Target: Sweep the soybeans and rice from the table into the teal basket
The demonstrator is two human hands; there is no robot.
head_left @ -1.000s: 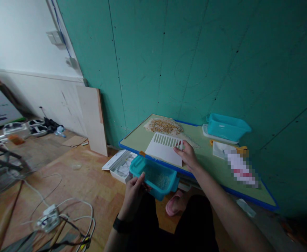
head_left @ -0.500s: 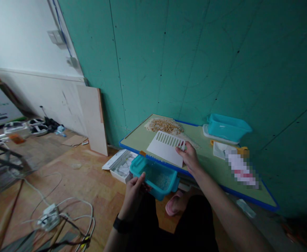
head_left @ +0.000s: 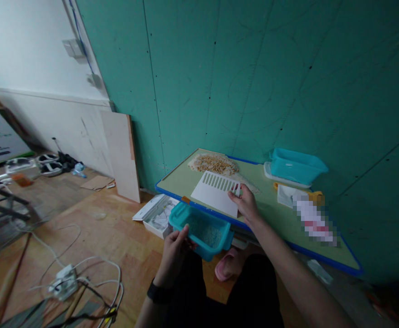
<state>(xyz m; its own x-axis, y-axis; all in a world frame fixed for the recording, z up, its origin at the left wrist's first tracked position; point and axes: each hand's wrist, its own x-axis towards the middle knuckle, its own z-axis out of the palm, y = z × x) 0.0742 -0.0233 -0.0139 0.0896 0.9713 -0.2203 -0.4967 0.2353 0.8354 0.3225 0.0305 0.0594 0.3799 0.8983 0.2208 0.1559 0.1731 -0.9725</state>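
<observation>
Tub partly hides the left hand pinching it while the right hand pinches a slotted white board.

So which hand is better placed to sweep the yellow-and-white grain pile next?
Probably the right hand: it holds the white slotted plastic scraper near the pile; the left hand holds a rectangular turquoise plastic tub.

A pale board stands by the green wall; white cables loop across the wooden floor.
</observation>
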